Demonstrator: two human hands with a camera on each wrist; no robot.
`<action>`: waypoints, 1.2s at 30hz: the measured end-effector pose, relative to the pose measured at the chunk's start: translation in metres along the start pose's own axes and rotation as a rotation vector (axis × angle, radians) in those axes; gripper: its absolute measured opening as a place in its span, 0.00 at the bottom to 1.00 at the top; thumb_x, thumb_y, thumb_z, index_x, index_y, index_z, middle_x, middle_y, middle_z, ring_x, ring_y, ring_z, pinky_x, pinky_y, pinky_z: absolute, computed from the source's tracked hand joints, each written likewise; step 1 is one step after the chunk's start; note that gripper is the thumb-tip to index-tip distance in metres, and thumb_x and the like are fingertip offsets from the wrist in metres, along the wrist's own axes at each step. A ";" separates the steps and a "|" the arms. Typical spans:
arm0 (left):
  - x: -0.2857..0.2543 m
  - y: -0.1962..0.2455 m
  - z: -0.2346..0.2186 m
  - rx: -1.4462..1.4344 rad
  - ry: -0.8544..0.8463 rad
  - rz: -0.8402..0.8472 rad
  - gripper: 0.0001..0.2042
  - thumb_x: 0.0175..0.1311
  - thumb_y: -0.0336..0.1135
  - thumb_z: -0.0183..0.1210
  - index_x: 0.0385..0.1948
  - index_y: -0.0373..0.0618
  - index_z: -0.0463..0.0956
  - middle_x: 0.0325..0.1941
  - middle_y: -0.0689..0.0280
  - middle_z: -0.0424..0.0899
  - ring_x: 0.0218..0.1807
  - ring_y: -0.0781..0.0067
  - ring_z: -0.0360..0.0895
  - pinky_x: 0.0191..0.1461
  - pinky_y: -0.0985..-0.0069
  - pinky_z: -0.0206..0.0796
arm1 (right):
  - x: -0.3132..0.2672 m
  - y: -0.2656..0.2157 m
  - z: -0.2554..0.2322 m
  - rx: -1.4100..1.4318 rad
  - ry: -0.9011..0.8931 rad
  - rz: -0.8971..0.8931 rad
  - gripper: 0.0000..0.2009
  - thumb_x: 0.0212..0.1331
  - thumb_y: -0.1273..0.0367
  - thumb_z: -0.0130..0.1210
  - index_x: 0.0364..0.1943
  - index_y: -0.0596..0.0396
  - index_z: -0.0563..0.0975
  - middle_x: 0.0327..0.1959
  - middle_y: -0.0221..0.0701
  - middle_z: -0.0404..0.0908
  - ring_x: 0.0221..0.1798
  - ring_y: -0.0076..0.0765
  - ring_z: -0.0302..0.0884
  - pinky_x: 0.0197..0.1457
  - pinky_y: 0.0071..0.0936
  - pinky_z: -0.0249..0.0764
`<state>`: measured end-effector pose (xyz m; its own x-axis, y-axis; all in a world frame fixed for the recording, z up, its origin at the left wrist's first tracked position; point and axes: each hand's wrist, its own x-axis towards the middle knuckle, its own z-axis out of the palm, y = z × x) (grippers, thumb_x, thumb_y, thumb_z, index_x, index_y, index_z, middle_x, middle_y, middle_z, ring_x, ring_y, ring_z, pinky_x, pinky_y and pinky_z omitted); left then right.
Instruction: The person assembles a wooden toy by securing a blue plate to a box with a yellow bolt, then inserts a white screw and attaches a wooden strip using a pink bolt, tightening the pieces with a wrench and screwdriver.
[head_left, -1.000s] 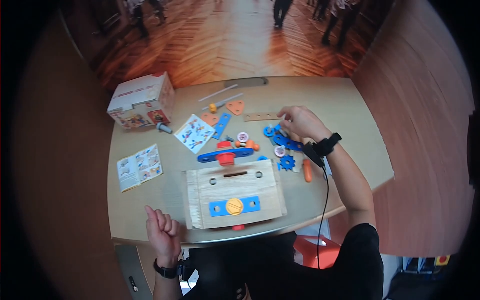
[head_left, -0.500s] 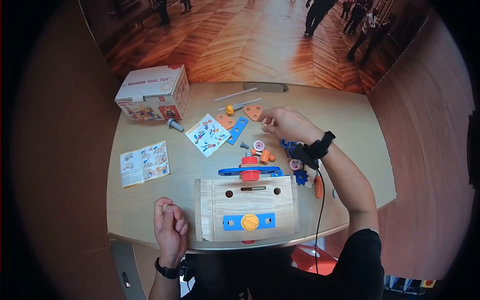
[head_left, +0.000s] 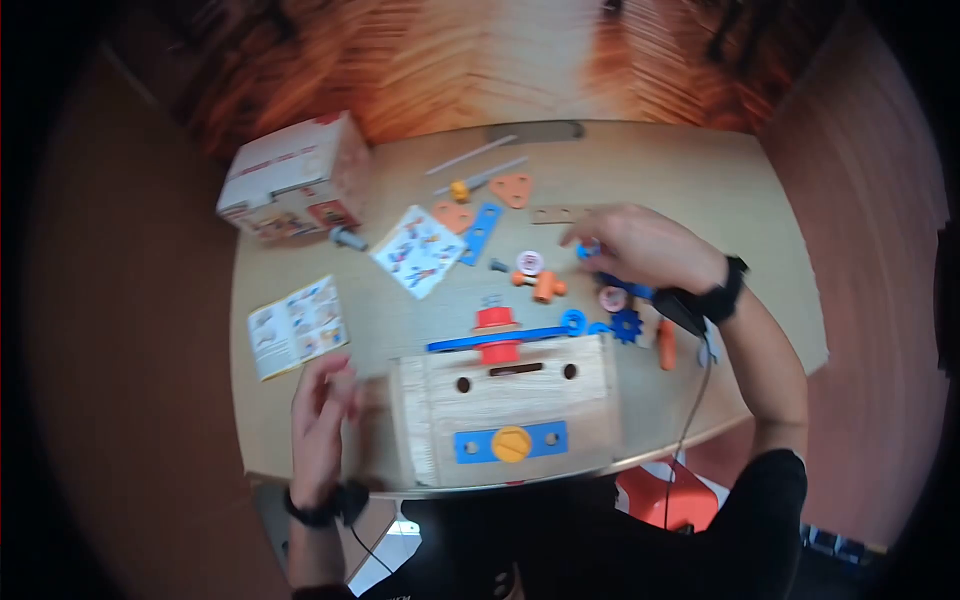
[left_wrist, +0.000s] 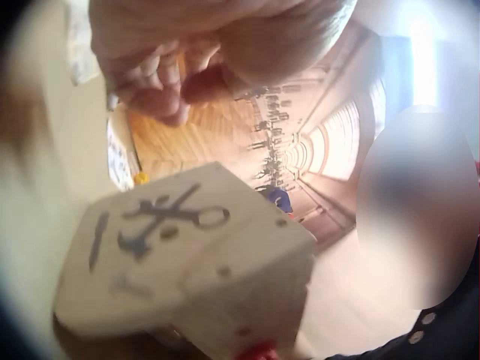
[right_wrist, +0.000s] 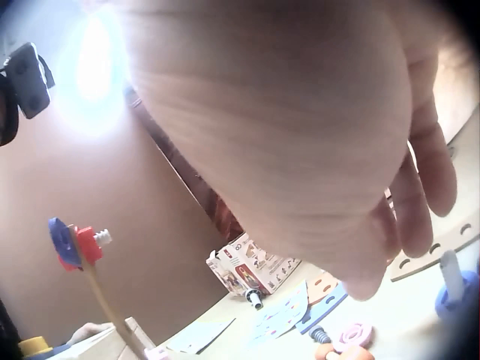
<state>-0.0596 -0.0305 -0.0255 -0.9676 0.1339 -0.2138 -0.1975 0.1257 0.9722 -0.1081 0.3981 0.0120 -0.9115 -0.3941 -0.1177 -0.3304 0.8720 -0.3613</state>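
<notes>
My right hand (head_left: 655, 250) hovers over the loose parts at the right, its fingers pointing down beside a small blue piece (head_left: 587, 250). In the right wrist view its fingers (right_wrist: 412, 214) hang loosely, with nothing between them, near a blue part with a pale peg (right_wrist: 456, 292). To the left of the wooden box (head_left: 505, 400), my left hand (head_left: 322, 420) is raised, fingers loosely bent and holding nothing. A blue strip (head_left: 550, 438) with a yellow bolt (head_left: 511, 443) sits on the box's near part. Behind stands a long blue bar (head_left: 455, 340) with a red nut (head_left: 497, 347).
Around the right hand are a wooden strip (head_left: 555, 214), a blue gear (head_left: 627, 325), an orange handle (head_left: 667, 345) and orange pieces (head_left: 543, 288). Instruction sheets (head_left: 420, 250), a leaflet (head_left: 297, 328), a grey bolt (head_left: 348, 238) and a carton (head_left: 295, 178) stand or lie leftward.
My right hand has come off the wooden strip and moved right to the blue parts. The left hand's fingers have loosened. The head view has shifted.
</notes>
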 end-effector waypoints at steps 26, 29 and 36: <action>0.203 0.013 -0.025 1.635 -0.333 0.999 0.08 0.64 0.31 0.56 0.43 0.43 0.76 0.46 0.58 0.80 0.49 0.53 0.77 0.55 0.56 0.69 | -0.130 -0.056 0.011 0.353 0.141 0.304 0.16 0.61 0.72 0.66 0.54 0.51 0.84 0.39 0.37 0.84 0.37 0.37 0.81 0.43 0.30 0.77; 0.152 0.046 -0.020 1.349 -0.227 0.802 0.09 0.72 0.31 0.53 0.50 0.44 0.72 0.47 0.57 0.79 0.50 0.58 0.78 0.57 0.62 0.69 | -0.143 -0.053 0.020 0.438 0.193 0.297 0.17 0.61 0.72 0.66 0.55 0.52 0.84 0.38 0.37 0.84 0.36 0.34 0.79 0.43 0.29 0.76; 0.027 0.096 -0.046 0.542 -0.051 0.640 0.15 0.82 0.35 0.47 0.61 0.39 0.73 0.41 0.67 0.75 0.37 0.81 0.73 0.41 0.81 0.68 | -0.143 -0.047 0.046 0.520 0.235 0.279 0.17 0.61 0.72 0.67 0.55 0.55 0.83 0.41 0.36 0.85 0.38 0.32 0.80 0.43 0.28 0.76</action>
<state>-0.1124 -0.0603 0.0665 -0.8562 0.3831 0.3466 0.5027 0.4631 0.7299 0.0494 0.4000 0.0037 -0.9951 -0.0464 -0.0870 0.0356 0.6541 -0.7555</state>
